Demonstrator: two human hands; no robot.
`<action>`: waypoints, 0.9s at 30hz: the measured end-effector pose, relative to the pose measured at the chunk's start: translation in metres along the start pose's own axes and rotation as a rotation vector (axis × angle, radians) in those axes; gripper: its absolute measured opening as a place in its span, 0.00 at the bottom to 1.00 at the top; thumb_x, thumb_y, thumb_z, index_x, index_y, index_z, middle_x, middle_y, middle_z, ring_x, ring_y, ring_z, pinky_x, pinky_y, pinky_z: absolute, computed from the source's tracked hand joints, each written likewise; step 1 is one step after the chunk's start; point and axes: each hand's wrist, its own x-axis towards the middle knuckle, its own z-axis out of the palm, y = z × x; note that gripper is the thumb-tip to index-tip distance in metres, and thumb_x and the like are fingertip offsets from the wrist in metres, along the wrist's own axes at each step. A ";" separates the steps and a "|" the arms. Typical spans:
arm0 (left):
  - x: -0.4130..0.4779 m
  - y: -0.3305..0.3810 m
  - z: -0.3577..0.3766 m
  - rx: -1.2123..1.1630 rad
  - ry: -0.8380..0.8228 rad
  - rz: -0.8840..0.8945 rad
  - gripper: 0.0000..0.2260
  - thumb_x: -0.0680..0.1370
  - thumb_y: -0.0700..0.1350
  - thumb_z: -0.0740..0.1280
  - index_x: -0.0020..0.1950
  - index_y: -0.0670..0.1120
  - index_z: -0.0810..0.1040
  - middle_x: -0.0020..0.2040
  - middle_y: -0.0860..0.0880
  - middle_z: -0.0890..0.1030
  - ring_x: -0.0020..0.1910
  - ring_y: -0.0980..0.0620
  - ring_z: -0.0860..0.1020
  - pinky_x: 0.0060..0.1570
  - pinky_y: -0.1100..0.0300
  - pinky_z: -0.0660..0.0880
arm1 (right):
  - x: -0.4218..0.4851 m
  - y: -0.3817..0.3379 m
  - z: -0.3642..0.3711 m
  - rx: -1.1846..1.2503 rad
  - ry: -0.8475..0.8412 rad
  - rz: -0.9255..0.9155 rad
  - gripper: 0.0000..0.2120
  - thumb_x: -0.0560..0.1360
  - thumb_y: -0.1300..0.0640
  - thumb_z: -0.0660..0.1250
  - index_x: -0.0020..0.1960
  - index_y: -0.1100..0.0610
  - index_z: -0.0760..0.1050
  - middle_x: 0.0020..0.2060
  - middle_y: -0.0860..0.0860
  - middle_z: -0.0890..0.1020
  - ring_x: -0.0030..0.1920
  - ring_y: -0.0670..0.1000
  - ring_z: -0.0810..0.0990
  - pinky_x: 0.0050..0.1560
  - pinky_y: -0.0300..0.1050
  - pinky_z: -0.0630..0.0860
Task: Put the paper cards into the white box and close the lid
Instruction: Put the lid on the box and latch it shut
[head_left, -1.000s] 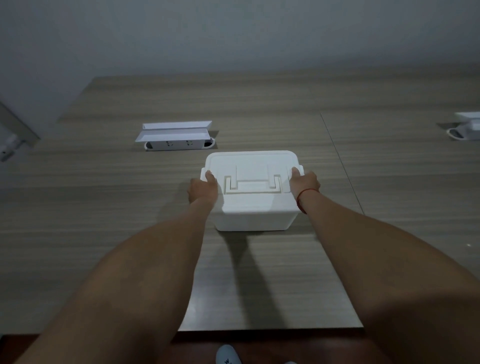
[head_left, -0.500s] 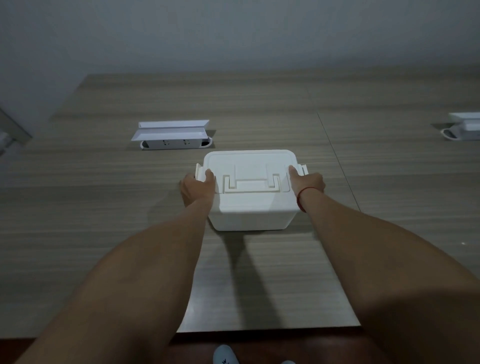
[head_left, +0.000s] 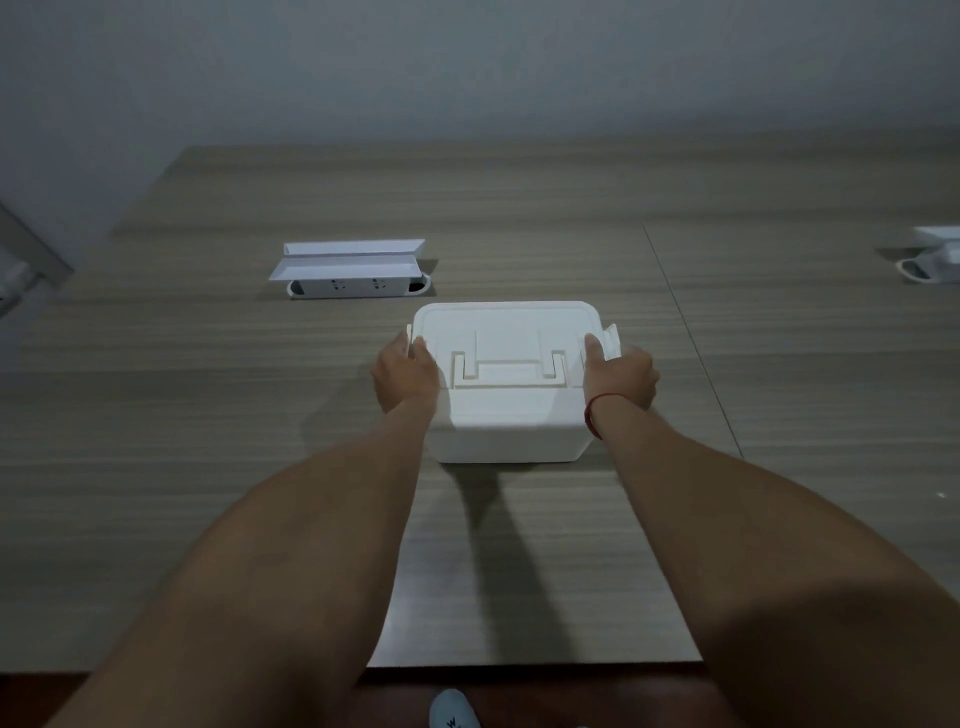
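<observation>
The white box (head_left: 511, 421) stands on the wooden table in the middle of the view, with its lid (head_left: 506, 332) lying flat on top and a folded handle on it. My left hand (head_left: 405, 376) grips the box's left side, thumb on the lid's edge by the left latch. At the right side my right hand (head_left: 621, 379), a red string round its wrist, holds the box with the thumb on the lid; the right latch tab (head_left: 613, 340) sticks up and out. No paper cards are in sight.
A white pop-up socket unit (head_left: 350, 270) with an open flap sits behind and left of the box. Another such unit (head_left: 935, 257) is at the far right edge. A seam (head_left: 685, 332) runs through the tabletop right of the box. A shoe tip (head_left: 452, 714) shows below the table's near edge.
Both hands have stayed on the box's sides. The right latch tab has swung outward and my right hand sits a little lower on that side; the view has shifted slightly.
</observation>
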 end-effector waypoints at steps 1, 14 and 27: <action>-0.001 0.000 0.000 -0.004 -0.001 -0.003 0.18 0.79 0.47 0.60 0.62 0.37 0.78 0.60 0.38 0.81 0.60 0.38 0.78 0.59 0.49 0.75 | 0.000 0.000 0.000 -0.014 -0.004 -0.022 0.23 0.72 0.42 0.68 0.53 0.62 0.80 0.51 0.59 0.84 0.53 0.61 0.82 0.50 0.50 0.77; -0.004 0.003 0.003 0.054 0.039 0.053 0.18 0.80 0.46 0.58 0.64 0.39 0.78 0.60 0.38 0.81 0.60 0.38 0.78 0.59 0.50 0.73 | 0.004 -0.002 0.005 -0.133 -0.048 -0.280 0.16 0.81 0.56 0.57 0.50 0.69 0.76 0.51 0.66 0.82 0.54 0.63 0.79 0.45 0.49 0.71; 0.077 0.041 0.040 0.030 0.033 0.037 0.17 0.80 0.46 0.60 0.56 0.33 0.79 0.53 0.34 0.82 0.54 0.36 0.79 0.52 0.50 0.75 | 0.069 -0.053 0.060 -0.156 -0.033 -0.315 0.14 0.81 0.57 0.57 0.59 0.64 0.76 0.56 0.63 0.81 0.59 0.63 0.77 0.54 0.53 0.73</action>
